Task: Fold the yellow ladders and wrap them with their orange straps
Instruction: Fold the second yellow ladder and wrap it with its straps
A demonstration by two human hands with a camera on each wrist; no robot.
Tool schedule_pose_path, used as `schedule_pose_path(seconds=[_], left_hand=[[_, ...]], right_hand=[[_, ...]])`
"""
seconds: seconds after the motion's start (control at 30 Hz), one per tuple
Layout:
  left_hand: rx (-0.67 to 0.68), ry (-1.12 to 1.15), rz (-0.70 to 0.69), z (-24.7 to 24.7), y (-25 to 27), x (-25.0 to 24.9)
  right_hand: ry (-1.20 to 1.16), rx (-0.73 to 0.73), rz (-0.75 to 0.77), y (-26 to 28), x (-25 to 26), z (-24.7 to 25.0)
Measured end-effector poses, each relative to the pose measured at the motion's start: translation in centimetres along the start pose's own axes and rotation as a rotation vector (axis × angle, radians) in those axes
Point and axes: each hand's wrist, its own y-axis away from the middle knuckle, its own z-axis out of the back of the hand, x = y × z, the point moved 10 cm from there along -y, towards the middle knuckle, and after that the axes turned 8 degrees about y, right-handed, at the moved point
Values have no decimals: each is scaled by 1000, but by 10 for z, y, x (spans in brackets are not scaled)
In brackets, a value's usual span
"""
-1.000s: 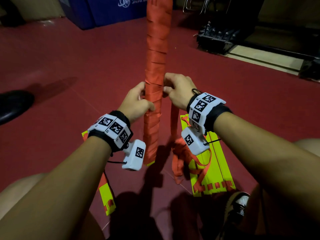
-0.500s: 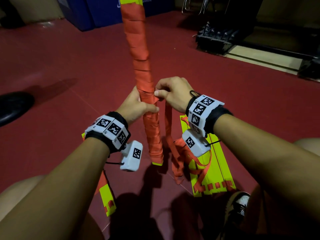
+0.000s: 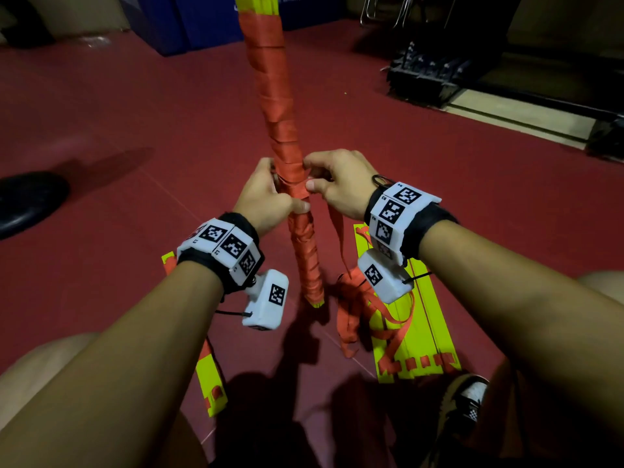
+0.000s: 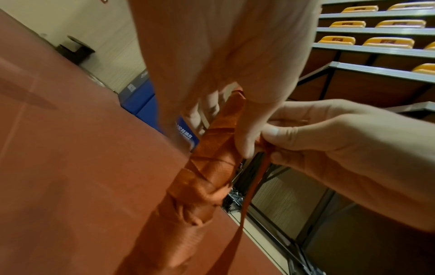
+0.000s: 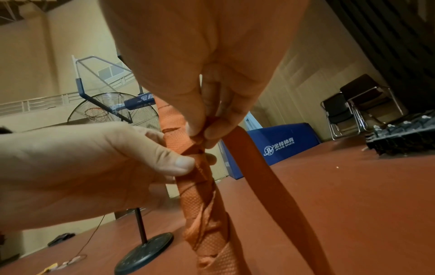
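The wrapped ladder [image 3: 283, 136] is held upright, gripped mid-length by the left hand [image 3: 266, 197]. Beside it, the strap [image 5: 263, 167] is pinched by the right hand [image 3: 341, 184]; tension should be kept.

Both forearms are showing bare. Left wrist band [image 3: 223, 246] and right wrist band [image 3: 400, 216]: black cuffs wearing white blocks with black square codes. A white camera pod [image 3: 266, 300] with a thin black cable is hanging under each. A checkered shoe [image 3: 464, 405] is showing at lower right.
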Motion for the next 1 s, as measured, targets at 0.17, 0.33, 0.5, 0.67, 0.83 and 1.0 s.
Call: schedule_pose_path(seconds=[0.17, 0.33, 0.5, 0.67, 0.83, 1.0], left_hand=[[36, 47, -31, -5, -2, 1], [103, 69, -31, -12, -2, -2], [160, 56, -18, -19, -1, -3], [227, 91, -7, -26, 1, -3], [203, 45, -73, -27, 3, -5], [97, 0, -134, -15, -1, -7]], right_hand=[[80, 28, -7, -4, 1, -5], [63, 6, -72, -7, -8, -4], [80, -22, -103, -7, -14, -5], [122, -43, -108, -4, -12, -4], [156, -21, -104, 0, -14, -7], [164, -15, -83, -1, -11, -3]])
